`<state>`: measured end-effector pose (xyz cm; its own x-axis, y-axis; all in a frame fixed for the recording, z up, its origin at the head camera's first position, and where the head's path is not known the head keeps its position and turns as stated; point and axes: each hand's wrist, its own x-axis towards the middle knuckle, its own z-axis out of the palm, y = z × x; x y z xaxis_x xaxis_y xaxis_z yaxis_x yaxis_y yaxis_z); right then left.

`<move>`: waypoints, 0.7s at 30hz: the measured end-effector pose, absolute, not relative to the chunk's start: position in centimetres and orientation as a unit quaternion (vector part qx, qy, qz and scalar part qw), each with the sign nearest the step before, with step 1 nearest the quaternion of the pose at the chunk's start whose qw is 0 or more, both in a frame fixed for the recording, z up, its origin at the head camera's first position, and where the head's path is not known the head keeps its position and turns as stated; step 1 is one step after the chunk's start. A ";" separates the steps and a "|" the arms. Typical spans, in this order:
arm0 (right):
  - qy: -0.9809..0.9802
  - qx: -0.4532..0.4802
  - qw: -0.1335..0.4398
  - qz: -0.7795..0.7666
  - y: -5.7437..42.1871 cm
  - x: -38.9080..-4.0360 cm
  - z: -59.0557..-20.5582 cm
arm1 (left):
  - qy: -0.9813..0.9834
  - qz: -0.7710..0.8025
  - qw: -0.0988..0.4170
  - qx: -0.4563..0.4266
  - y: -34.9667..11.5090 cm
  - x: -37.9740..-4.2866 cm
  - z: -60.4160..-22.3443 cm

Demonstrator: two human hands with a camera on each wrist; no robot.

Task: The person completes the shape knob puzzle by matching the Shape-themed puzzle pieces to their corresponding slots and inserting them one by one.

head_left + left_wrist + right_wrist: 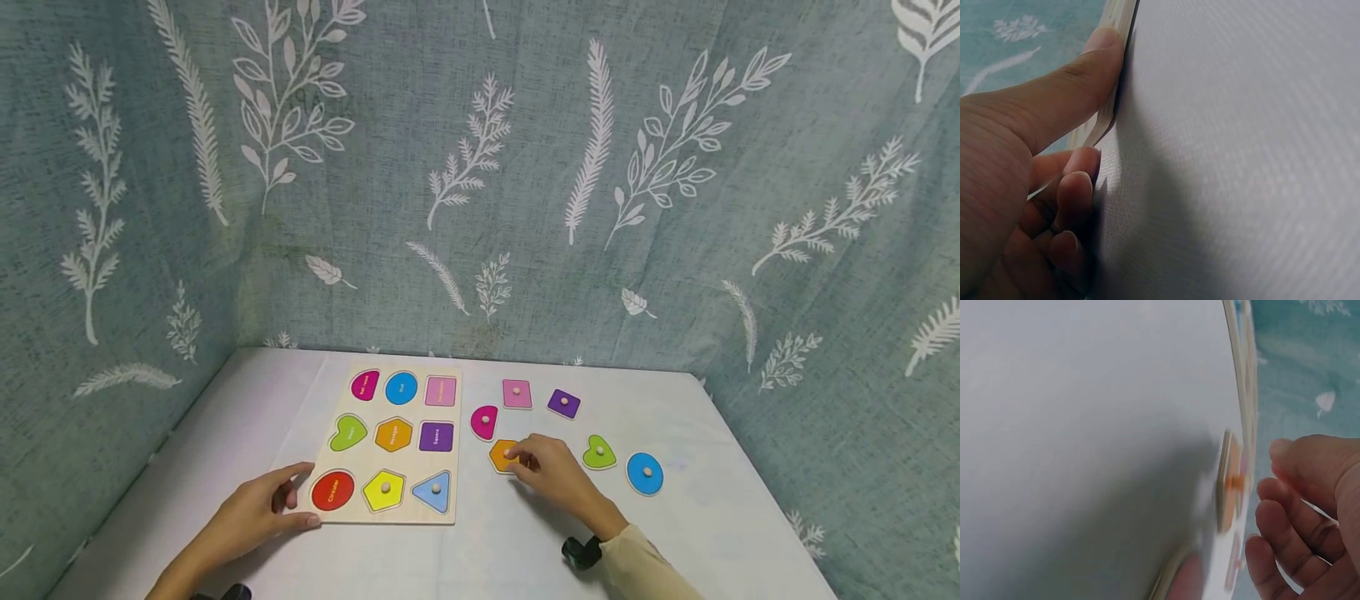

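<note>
One orange hexagon piece (499, 457) lies in the frame's lower middle, right of the puzzle board (408, 461); the right hand (553, 471) hovers beside the piece's knob (1235, 482), thumb and fingers parted. A centred pinch looks best, while the left hand (251, 508) grips the board's lower-left corner.

Right forearm: a cream sleeve (649, 568) is covering it, cloth looking plain, wrinkling softly, cuff ending near the wrist. A black right camera (582, 552) is sitting beside the wrist, showing a rounded, two-lobed outline. A dark left camera (237, 592) is showing partly, the lower edge of view cutting it off. Left forearm is showing bare. Left hand (258, 508), right hand (553, 469): both showing bare. Left thumbnail (1103, 39) is looking short, smooth.
</note>
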<state>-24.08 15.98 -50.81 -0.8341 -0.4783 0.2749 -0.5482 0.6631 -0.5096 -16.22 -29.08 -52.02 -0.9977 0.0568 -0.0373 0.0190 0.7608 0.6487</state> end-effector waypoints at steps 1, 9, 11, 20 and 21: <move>-0.911 0.277 0.059 0.298 16.4 -24.1 -50.8 | 0.939 0.344 0.028 0.020 -29.1 -16.3 -52.0; -0.931 0.222 0.029 0.288 19.8 -23.9 -51.2 | 0.938 0.345 0.039 -0.004 -28.9 -16.4 -51.9; -0.934 0.211 0.022 0.289 20.5 -23.8 -51.2 | 0.939 0.342 0.036 -0.003 -28.8 -16.4 -51.9; -0.937 0.195 0.014 0.289 22.5 -23.0 -51.3 | 0.942 0.333 0.032 0.011 -29.0 -16.3 -51.9; -0.937 0.192 0.010 0.291 22.6 -22.9 -51.3 | 0.943 0.332 0.032 0.012 -29.0 -16.3 -51.9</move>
